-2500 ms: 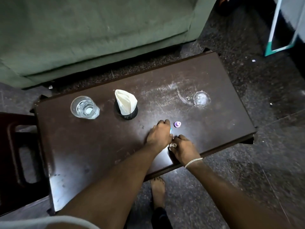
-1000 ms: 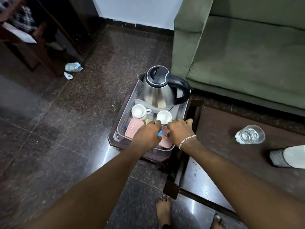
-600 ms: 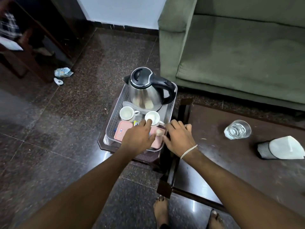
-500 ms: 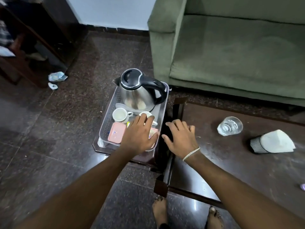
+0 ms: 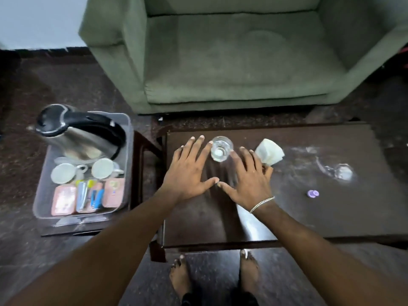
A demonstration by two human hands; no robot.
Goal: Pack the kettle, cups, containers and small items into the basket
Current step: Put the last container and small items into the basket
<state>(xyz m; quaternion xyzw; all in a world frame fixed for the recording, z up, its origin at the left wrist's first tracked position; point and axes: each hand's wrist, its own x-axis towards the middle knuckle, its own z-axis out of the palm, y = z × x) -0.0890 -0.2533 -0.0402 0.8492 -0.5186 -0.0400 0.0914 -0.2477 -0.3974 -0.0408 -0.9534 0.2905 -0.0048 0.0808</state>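
The clear basket stands on a low stool at the left. It holds the steel kettle, two white cups, pink containers and small sachets. On the dark table, a water glass stands between my fingertips. My left hand hovers spread just left of the glass, my right hand spread just right of it; neither grips it. A napkin holder with a white napkin sits behind my right hand. A small purple item lies to the right.
A green sofa stands right behind the table. An upturned clear glass rests on the table's right part amid white smears. My bare feet stand on the dark floor at the table's near edge.
Both hands left the basket and moved right over the table, now flanking the water glass. The view swung right, so the basket lies at the left.
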